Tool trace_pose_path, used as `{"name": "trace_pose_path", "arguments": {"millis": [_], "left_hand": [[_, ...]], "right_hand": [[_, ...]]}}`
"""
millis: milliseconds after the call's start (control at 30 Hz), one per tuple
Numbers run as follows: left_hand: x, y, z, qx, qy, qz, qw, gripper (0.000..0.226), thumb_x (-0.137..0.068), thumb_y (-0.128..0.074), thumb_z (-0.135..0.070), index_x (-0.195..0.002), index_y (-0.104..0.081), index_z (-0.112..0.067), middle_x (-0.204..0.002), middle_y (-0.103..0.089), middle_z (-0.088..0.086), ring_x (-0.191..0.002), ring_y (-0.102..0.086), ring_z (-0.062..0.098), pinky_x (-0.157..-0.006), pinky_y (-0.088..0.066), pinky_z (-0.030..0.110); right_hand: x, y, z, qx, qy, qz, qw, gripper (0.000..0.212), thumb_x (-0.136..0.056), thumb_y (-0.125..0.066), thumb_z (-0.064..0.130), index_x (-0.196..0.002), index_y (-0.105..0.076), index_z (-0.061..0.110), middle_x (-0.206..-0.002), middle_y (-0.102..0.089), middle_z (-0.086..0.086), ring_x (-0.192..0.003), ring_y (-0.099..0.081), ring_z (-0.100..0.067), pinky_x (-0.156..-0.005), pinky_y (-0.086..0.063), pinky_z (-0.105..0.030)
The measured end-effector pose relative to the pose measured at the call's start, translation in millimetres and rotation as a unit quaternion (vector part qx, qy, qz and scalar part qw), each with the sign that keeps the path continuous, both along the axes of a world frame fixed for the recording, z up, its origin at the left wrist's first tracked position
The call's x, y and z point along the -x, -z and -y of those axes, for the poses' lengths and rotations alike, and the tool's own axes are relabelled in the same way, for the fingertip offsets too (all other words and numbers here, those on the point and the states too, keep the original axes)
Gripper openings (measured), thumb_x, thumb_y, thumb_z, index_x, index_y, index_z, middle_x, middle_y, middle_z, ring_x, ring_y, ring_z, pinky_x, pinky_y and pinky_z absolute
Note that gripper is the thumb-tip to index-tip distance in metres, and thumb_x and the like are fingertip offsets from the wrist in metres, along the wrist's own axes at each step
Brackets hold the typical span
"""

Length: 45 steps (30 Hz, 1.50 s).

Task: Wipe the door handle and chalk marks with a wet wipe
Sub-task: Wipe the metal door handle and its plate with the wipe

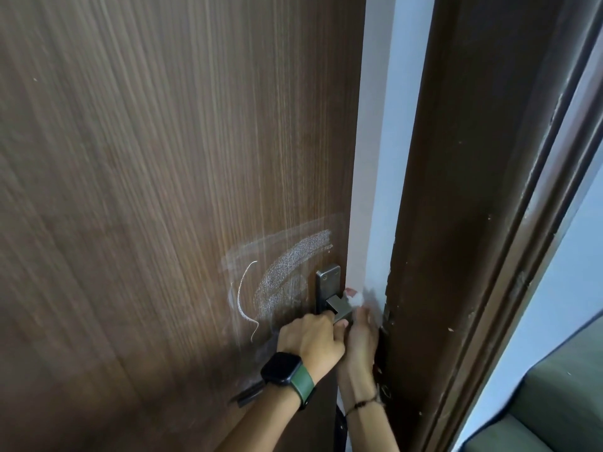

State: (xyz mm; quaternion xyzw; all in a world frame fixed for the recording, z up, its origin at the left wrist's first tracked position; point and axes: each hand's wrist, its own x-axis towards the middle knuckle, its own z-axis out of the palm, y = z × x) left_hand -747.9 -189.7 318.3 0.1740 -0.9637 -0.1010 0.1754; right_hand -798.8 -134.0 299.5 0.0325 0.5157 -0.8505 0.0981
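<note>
The brown wood-grain door (146, 158) fills the left and middle of my view, standing ajar. Low on it, left of the lock, are the chalk marks (287, 272): a thin white squiggle, a broad grainy arc beside it, and pale smears streaking above and around them. Below the marks my left hand (310, 337) is clenched around the metal door handle (339, 308), fingers wrapped over the lever and thumb tip showing at its underside. On that wrist I wear a black smartwatch (281, 368) with a green strap. The handle juts from a narrow grey lock plate (327, 282) set close to the door's edge. Just right of the handle, my right hand (360, 334) reaches up along the door's pale edge (368, 158) and grasps a bunched white wet wipe (356, 300), which is pressed against the outer end of the lever; my fingers there are blurred, so I cannot tell the exact grip. A thin dark bracelet (362, 404) sits on that wrist. Further right stands the dark brown door frame (456, 223), scuffed and flecked with white, and at the lower right corner a green cushion (554, 402) shows.
</note>
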Motion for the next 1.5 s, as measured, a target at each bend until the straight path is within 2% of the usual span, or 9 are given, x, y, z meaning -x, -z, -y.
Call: {"name": "trace_pose_path", "arguments": {"millis": [67,133,300,567,800,1033,1267,1400,1500], "left_hand": [[-3,1,-1,0.011,0.000,-0.013,1.000,0.032,-0.089,-0.032,-0.045,-0.088,-0.051,-0.019,-0.089,-0.070,0.012,-0.081,-0.065,0.036,-0.058,-0.036,0.033],[-5,2,-2,0.003,0.004,-0.019,1.000,0.033,-0.090,-0.031,-0.045,-0.089,-0.051,-0.019,-0.091,-0.070,0.013,-0.082,-0.065,0.036,-0.059,-0.037,0.033],[-10,7,-8,-0.053,0.016,-0.014,0.998,0.035,-0.091,-0.032,-0.046,-0.088,-0.052,-0.016,-0.095,-0.070,0.013,-0.086,-0.064,0.037,-0.061,-0.039,0.033],[-20,25,-28,-0.044,0.005,-0.082,0.996,0.041,-0.091,-0.031,-0.050,-0.097,-0.056,-0.018,-0.089,-0.073,0.010,-0.085,-0.066,0.033,-0.067,-0.049,0.036],[-35,25,-57,-0.056,0.009,-0.151,0.987,0.051,-0.082,-0.027,-0.051,-0.069,-0.060,-0.015,-0.054,-0.069,0.007,-0.047,-0.064,0.029,-0.041,-0.046,0.031],[-47,32,-76,-0.081,0.016,-0.173,0.982,0.056,-0.078,-0.022,-0.056,-0.079,-0.060,-0.015,-0.066,-0.072,0.012,-0.060,-0.065,0.038,-0.050,-0.049,0.037],[-59,29,-91,-0.074,0.014,-0.164,0.984,0.045,-0.081,-0.033,-0.050,-0.069,-0.060,-0.016,-0.050,-0.066,0.011,-0.043,-0.060,0.035,-0.037,-0.044,0.032],[-60,28,-93,-0.102,0.020,-0.140,0.985,0.052,-0.082,-0.029,-0.056,-0.081,-0.061,-0.016,-0.067,-0.071,0.015,-0.062,-0.064,0.039,-0.051,-0.047,0.037],[-62,25,-89,-0.105,0.020,-0.100,0.989,0.039,-0.089,-0.035,-0.052,-0.090,-0.057,-0.020,-0.084,-0.072,0.012,-0.080,-0.065,0.038,-0.063,-0.048,0.037]], "right_hand": [[-27,2,-1,0.024,-0.008,-0.035,0.999,0.033,-0.101,-0.032,0.016,-0.117,-0.060,0.010,-0.099,-0.064,-0.011,-0.092,-0.058,-0.025,-0.089,-0.046,-0.034],[-45,0,-3,0.048,0.010,-0.019,0.999,0.031,-0.101,-0.034,0.013,-0.118,-0.057,0.004,-0.097,-0.064,-0.012,-0.092,-0.059,-0.026,-0.089,-0.045,-0.042],[-60,-3,-10,0.059,0.034,0.039,0.997,0.031,-0.100,-0.036,0.011,-0.081,-0.061,0.007,-0.063,-0.068,-0.001,-0.059,-0.066,-0.010,-0.051,-0.051,-0.021],[-67,2,-23,0.081,0.052,0.080,0.992,0.028,-0.098,-0.038,0.010,-0.088,-0.063,0.002,-0.084,-0.066,-0.015,-0.080,-0.063,-0.027,-0.076,-0.050,-0.037],[-80,10,-49,0.096,0.050,0.071,0.992,0.027,-0.097,-0.041,0.011,-0.084,-0.064,0.010,-0.072,-0.066,-0.002,-0.067,-0.063,-0.013,-0.064,-0.049,-0.028],[-94,15,-69,0.108,0.049,0.050,0.992,0.030,-0.095,-0.042,0.010,-0.070,-0.057,0.013,-0.066,-0.056,-0.001,-0.064,-0.052,-0.013,-0.062,-0.044,-0.029],[-104,16,-85,0.132,0.034,0.053,0.989,0.028,-0.095,-0.044,0.010,-0.070,-0.056,0.014,-0.062,-0.057,0.001,-0.059,-0.054,-0.009,-0.059,-0.045,-0.027],[-105,15,-89,0.153,0.023,0.052,0.987,0.028,-0.094,-0.044,0.009,-0.069,-0.056,0.014,-0.061,-0.057,0.002,-0.057,-0.054,-0.008,-0.052,-0.048,-0.021],[-103,18,-93,0.140,0.005,0.061,0.988,0.029,-0.093,-0.046,0.007,-0.068,-0.059,0.014,-0.063,-0.059,-0.002,-0.058,-0.057,-0.011,-0.054,-0.048,-0.026]]}}
